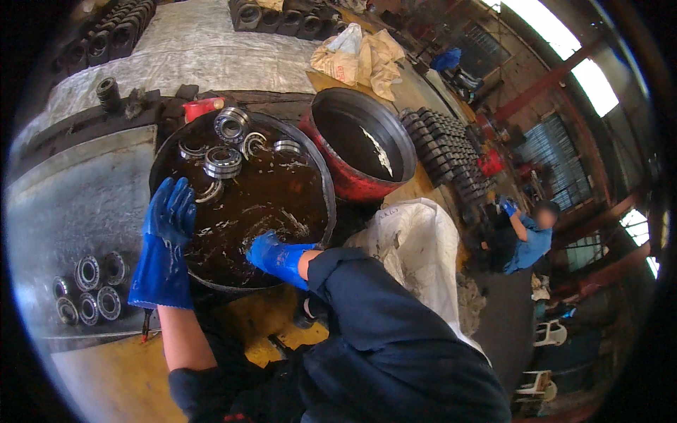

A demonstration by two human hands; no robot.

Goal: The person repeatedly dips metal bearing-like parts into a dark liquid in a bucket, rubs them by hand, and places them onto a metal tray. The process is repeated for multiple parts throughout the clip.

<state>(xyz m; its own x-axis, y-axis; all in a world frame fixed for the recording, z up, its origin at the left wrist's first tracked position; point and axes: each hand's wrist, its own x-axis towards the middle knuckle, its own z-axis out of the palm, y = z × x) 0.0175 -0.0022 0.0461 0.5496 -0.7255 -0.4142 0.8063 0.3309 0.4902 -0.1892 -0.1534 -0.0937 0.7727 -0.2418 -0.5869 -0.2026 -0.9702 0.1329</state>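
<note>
My left hand point(168, 229), in a long blue rubber glove, is at the left rim of a round drum point(329, 194). Its fingers are stretched out and nothing shows in them. My right hand point(281, 258), gloved the same way, reaches into the dark brown liquid point(271, 190) inside the drum. The fingertips there are hidden by the liquid, which swirls around them. Toward the drum's far side sit several shiny ball bearings: one bearing point(231, 125) tops the group, a stack point(223, 163) is just below it, and another bearing point(210, 192) is half sunk near my left hand.
Several bearings point(87, 273) lie on the metal table point(77, 190) at left. A second drum point(352, 185), red outside, stands beyond to the right, with a white sack point(416, 243) before it. Rows of dark metal parts point(444, 144) and a person in blue point(530, 240) are farther right.
</note>
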